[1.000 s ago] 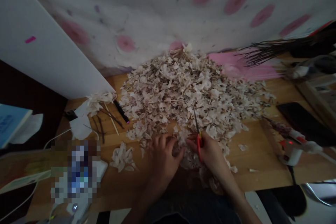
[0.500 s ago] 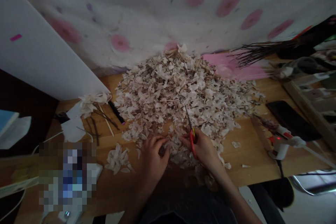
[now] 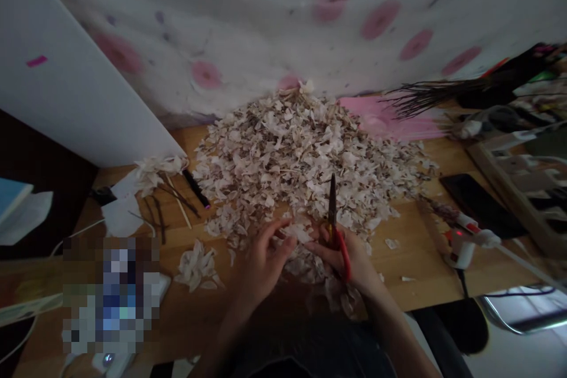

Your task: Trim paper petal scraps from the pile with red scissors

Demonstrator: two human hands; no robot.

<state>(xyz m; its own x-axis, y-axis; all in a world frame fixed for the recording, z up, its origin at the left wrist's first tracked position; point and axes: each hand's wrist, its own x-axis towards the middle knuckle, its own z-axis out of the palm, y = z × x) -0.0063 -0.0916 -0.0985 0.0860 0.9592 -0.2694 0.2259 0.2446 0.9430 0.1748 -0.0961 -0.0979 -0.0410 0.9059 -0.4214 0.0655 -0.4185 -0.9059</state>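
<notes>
A big heap of pale petal-like pieces (image 3: 305, 147) covers the middle of the wooden table (image 3: 416, 266). My right hand (image 3: 352, 263) grips red-handled scissors (image 3: 335, 224), blades closed and pointing away over the heap. My left hand (image 3: 263, 263) is just left of it, fingers pinched on a pale petal piece (image 3: 295, 233) at the heap's near edge. The two hands nearly touch.
A small stack of petals (image 3: 197, 266) lies left of my hands. Dark twigs (image 3: 170, 204) and a black pen (image 3: 195, 188) sit further left. A glue gun (image 3: 463, 242) and a black phone (image 3: 481, 204) lie right. Dark branches (image 3: 443, 94) rest at the back right.
My left hand has lifted out of the heap with a petal pinched in its fingers. The scissors have swung more upright, and the right hand shifted slightly right.
</notes>
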